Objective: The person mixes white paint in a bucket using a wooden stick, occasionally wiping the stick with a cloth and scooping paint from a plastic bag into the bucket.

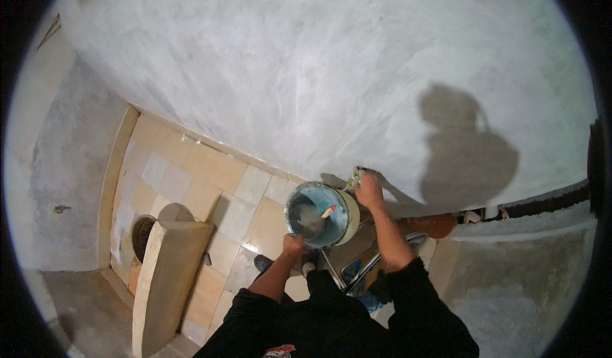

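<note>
A round bucket (349,221), cream outside and smeared blue-grey inside, is in front of me near the foot of the wall. Grey wet-looking material (310,220) lies in it, and a light handle with a red end (328,212) sticks out of that. My left hand (293,246) is closed on the near left part of the bucket's rim. Just right of the bucket, my right hand (368,191) grips a small yellowish-green, dark-edged piece (356,177) close to the wall; its kind is not clear.
The grey-white plastered wall (287,71) rises ahead, with my shadow on its right. Beneath me are metal tube legs (362,274) and beige and grey floor tiles (233,214). A low partition (167,275) stands left, beside a round opening (141,237). A ledge (529,230) runs right.
</note>
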A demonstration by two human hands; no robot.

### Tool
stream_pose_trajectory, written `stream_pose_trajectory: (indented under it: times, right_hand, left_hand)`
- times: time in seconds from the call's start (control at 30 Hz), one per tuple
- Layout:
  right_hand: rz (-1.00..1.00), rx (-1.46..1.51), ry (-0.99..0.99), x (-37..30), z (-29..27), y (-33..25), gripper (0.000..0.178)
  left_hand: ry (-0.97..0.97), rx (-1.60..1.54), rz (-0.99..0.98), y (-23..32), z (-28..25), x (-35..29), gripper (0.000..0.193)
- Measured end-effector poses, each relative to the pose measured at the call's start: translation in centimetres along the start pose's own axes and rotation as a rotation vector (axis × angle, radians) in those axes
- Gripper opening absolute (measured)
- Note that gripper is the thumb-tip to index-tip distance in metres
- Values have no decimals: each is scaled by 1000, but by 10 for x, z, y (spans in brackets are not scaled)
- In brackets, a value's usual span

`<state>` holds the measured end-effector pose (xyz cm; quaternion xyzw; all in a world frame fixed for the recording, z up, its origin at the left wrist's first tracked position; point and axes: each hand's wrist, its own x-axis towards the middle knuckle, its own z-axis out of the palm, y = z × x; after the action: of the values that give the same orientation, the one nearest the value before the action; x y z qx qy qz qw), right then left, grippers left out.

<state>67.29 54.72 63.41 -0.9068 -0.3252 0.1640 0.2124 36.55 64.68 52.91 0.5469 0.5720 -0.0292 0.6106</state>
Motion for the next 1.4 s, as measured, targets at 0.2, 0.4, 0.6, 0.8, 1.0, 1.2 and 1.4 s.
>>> stream_pose_trajectory:
  times: [0.2,0.4,0.6,0.8,1.0,1.2,1.4]
  right_hand:
    - [-98,-221,-103,15,-19,25,31]
    - [-267,-332,-13,24,-39,28,15]
    - [-310,-459,48,6,-50,-36,19]
    - [-620,163,48,-70,-52,-212,28]
    - [-1017,-494,3,-87,7,-286,23]
    - [-1038,-681,-264,-73,41,-293,17]
    - [-838,-532,-349,-65,48,-331,18]
  left_hand:
    - [18,-294,18,8,-34,-27,24]
    - [63,-337,80,15,-63,-48,27]
    - [45,-384,147,27,-121,-89,24]
    - [92,-463,278,52,-160,-142,25]
    - [128,-715,176,60,-170,-155,25]
    - [213,-719,95,63,-193,-165,27]
    - [279,-539,83,58,-217,-147,25]
